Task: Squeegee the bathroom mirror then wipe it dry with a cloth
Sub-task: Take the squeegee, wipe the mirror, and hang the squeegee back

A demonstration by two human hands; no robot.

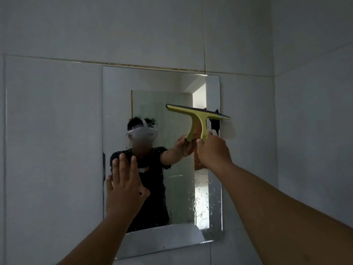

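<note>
Gripping the squeegee [198, 119] by the foot of its yellow handle, the right hand [213, 150] is holding the blade against the mirror [162, 142] at the right edge, about mid-height, with one blade end reaching past that edge onto the wall [53, 131]. The left hand [124, 188] is hovering with fingers straight and spread in front of the mirror's lower left part, well apart from the squeegee and lower than it. Water droplets are clinging to the mirror's lower right portion, below the blade.
</note>
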